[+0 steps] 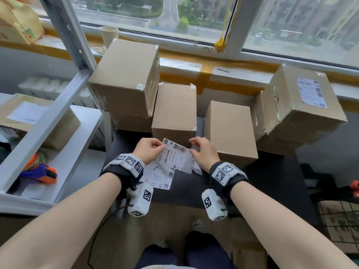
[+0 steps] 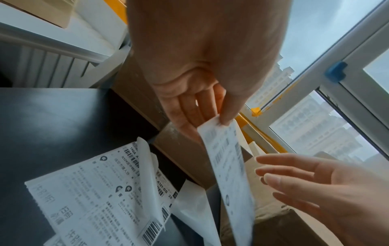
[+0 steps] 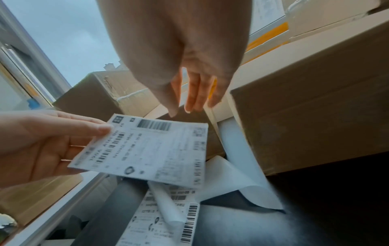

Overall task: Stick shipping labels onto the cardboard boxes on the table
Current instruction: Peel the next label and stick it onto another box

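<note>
My left hand point(image 1: 158, 147) pinches the left corner of a white shipping label point(image 1: 175, 155) between thumb and fingers, holding it above the black table point(image 1: 272, 181). In the left wrist view the label point(image 2: 229, 166) hangs edge-on from that pinch point(image 2: 221, 119). My right hand point(image 1: 192, 146) hovers by the label's right edge with fingers straight point(image 3: 189, 106), not touching the label point(image 3: 147, 149). Just behind stand plain cardboard boxes: a middle one point(image 1: 174, 107) and one to the right point(image 1: 231, 131). More labels point(image 1: 159, 175) and curled backing paper point(image 3: 238, 174) lie underneath.
A large box point(image 1: 124, 78) is stacked at the back left, and a box bearing a label point(image 1: 303, 105) sits at the far right. A white shelf point(image 1: 81, 136) on the left holds another box and an orange-purple tool point(image 1: 42, 171). A paper cup point(image 1: 108, 35) stands on the windowsill.
</note>
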Motion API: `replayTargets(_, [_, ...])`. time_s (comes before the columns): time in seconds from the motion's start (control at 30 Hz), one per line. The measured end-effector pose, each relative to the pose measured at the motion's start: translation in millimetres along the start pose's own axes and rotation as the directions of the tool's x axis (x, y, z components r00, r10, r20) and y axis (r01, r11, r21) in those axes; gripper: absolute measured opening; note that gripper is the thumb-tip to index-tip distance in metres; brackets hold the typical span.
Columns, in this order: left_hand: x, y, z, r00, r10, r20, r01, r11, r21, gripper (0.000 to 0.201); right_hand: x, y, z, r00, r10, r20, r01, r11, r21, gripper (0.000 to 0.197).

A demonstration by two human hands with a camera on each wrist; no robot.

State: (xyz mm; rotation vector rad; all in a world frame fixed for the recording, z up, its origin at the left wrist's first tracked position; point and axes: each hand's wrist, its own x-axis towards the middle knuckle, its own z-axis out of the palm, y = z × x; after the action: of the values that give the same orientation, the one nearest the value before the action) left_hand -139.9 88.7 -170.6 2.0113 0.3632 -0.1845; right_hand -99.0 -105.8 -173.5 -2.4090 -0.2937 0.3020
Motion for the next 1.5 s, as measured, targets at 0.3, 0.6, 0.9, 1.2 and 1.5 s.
replayTargets(0.3, [-17.9,2.9,-3.5,0.978,-0.181,0.109,0.208,0.91,-0.359,0.015,-11.2,-32.4,25.2,0.98,-0.085,0.181,0.038,0.969,0.245,0.027])
replayTargets(0.6, [-27.5,7.8,-9.4,0.971,-0.143,0.191,0.224,0.823,-0.522,0.01,-7.2,-33.4,32.0,0.981,-0.073,0.18,0.002,0.93,0.367,0.032])
replayTargets(0.9, [-29.0,-0.6,-9.4,0.98,-0.13,0.148,0.191,0.81,-0.554,0.017,-7.8,-34.6,34.9,0.979,-0.085,0.185,-0.013,0.881,0.473,0.024])
replayTargets(1.2, [-27.7,-5.5,-9.6,0.987,-0.1,0.127,0.15,0.857,-0.494,0.009,-13.8,-42.2,38.1,0.975,-0.068,0.211,-0.061,0.832,0.551,0.026])
replayTargets(1.5, [-28.7,-16.9,-6.4,0.986,-0.14,0.09,0.165,0.887,-0.43,0.007,-4.8,-31.9,40.9,0.986,0.129,0.105,-0.166,0.813,0.559,0.011])
